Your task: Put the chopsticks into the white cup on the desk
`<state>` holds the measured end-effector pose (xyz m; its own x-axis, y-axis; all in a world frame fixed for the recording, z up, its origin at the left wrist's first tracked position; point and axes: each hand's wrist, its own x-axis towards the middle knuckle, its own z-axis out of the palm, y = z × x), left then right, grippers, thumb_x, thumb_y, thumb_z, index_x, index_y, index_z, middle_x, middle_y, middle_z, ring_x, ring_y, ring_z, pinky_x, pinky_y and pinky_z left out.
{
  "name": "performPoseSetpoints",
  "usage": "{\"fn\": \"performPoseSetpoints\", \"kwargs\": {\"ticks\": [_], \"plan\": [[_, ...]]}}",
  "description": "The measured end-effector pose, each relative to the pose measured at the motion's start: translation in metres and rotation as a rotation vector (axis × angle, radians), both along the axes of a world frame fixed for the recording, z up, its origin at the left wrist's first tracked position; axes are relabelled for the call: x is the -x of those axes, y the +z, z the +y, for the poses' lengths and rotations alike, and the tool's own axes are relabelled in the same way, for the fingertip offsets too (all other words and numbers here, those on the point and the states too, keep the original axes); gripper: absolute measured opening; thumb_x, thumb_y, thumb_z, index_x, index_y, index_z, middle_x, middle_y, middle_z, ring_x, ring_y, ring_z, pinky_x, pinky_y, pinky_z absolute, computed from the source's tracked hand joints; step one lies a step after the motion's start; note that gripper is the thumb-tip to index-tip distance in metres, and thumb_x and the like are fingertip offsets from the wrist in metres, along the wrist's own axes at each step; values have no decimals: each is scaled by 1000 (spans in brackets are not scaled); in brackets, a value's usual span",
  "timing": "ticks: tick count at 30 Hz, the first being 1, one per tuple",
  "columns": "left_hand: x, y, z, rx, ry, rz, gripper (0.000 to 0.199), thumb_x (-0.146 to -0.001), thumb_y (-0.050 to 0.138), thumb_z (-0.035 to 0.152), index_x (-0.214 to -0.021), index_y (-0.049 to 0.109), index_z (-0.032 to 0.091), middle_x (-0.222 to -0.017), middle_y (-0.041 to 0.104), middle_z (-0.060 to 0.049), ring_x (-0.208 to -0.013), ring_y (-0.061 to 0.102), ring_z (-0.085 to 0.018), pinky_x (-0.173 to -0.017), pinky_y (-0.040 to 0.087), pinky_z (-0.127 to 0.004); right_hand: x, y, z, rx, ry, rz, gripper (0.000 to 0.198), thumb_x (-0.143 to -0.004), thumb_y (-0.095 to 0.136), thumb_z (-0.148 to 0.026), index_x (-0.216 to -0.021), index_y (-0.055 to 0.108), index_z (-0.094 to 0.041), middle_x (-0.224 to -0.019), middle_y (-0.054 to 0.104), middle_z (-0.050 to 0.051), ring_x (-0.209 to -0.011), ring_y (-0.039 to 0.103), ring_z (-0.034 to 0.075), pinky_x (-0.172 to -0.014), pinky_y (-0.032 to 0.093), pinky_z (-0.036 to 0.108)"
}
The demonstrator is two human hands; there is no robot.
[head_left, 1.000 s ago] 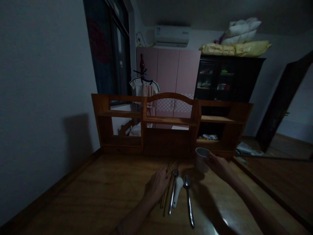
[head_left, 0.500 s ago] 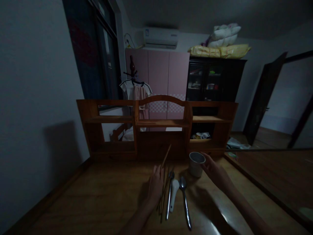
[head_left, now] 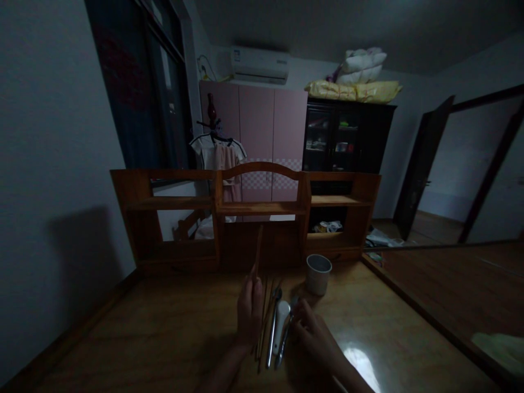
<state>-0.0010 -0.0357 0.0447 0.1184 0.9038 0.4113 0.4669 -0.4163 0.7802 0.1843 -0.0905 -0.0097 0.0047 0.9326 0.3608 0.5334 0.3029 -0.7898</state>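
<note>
My left hand (head_left: 249, 311) is closed around a wooden chopstick (head_left: 258, 248), which points upward from the fist; whether it is one stick or more I cannot tell. Beside that hand, several thin chopsticks (head_left: 262, 322) lie on the table. To their right rest a metal spoon (head_left: 272, 335) and a white ceramic spoon (head_left: 280, 325). My right hand (head_left: 309, 327) has its fingers closed at the bowl end of a second metal spoon (head_left: 284, 346), whose handle slants toward me and lies close to the white spoon. Behind it stands a grey cup (head_left: 319, 275), upright and untouched.
A wooden shelf unit (head_left: 262, 207) rises along the back of the wooden table (head_left: 172, 322). A wall (head_left: 49, 218) bounds the left side, and a raised wooden edge (head_left: 409, 305) runs along the right. Farther back stand pink wardrobe doors (head_left: 256, 125) and a dark cabinet (head_left: 347, 136).
My right hand has left the cup and moved to the right-hand metal spoon, which now slants the other way, nearer the white spoon. The chopstick in my left hand stands more upright.
</note>
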Motion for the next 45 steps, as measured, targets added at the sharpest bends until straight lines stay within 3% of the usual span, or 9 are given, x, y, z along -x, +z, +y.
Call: {"fn": "performPoseSetpoints", "kwargs": {"ticks": [2,5,9,14,21,26,33,39,45], "plan": [[-7,8,-13,5,-126,-93,52,-99,21,42,-141,38,17,-116,64,-8,-109,58,-19,-93,46,-29,-1,16,-2,-40,2,-3,12,-87,51,-28,-94,56,-21,-83,66,3,-71,63,19,-62,50,28],[-30,14,-33,28,-297,-157,47,-96,31,46,-131,49,19,-127,58,-8,-117,53,-20,-98,43,-29,-17,45,-4,-99,-17,65,19,-92,48,-37,-89,57,-20,-73,62,1,-61,58,16,-53,45,25],[-73,14,-48,169,-371,-300,42,-97,27,49,-113,52,19,-105,62,-8,-94,59,-18,-85,47,-28,-50,86,-3,-290,-136,198,37,-99,28,-41,-98,58,-20,-64,51,-1,-52,48,14,-48,39,24],[-111,3,-37,199,-457,-160,39,-97,27,47,-115,51,22,-103,62,-7,-95,57,-19,-88,46,-30,-69,119,15,-413,-33,7,31,-97,37,-40,-111,58,-21,-85,61,4,-77,60,17,-68,46,26],[-109,-14,-36,261,-610,-65,40,-96,31,47,-121,48,20,-97,65,-7,-84,60,-17,-82,48,-30,-69,98,30,-397,72,-9,20,-97,40,-33,-100,56,-21,-84,63,3,-77,60,17,-70,45,27],[-109,-14,-42,354,-689,-31,40,-95,30,48,-99,60,22,-93,68,-6,-85,62,-19,-79,48,-30,-74,84,26,-392,47,29,15,-96,44,-32,-96,53,-21,-77,59,1,-67,57,15,-62,43,25],[-116,-31,-31,355,-574,3,28,-88,47,39,-86,66,19,-86,70,-3,-79,63,-18,-72,46,-27,-73,76,26,-473,20,99,8,-94,48,-27,-100,50,-21,-71,58,-1,-60,57,14,-56,42,23],[-116,-54,-19,486,-542,-186,28,-84,54,40,-86,68,15,-88,70,-5,-77,65,-18,-68,50,-26,-68,70,28,-493,6,115,14,-90,53,-23,-103,46,-23,-68,57,-3,-57,55,13,-53,41,22],[-113,-54,-20,381,-544,-130,24,-85,55,38,-89,68,18,-87,69,-5,-76,64,-18,-62,49,-24,-66,67,28,-411,68,5,17,-92,51,-24,-109,51,-22,-76,61,-1,-61,57,13,-56,42,23]]}}
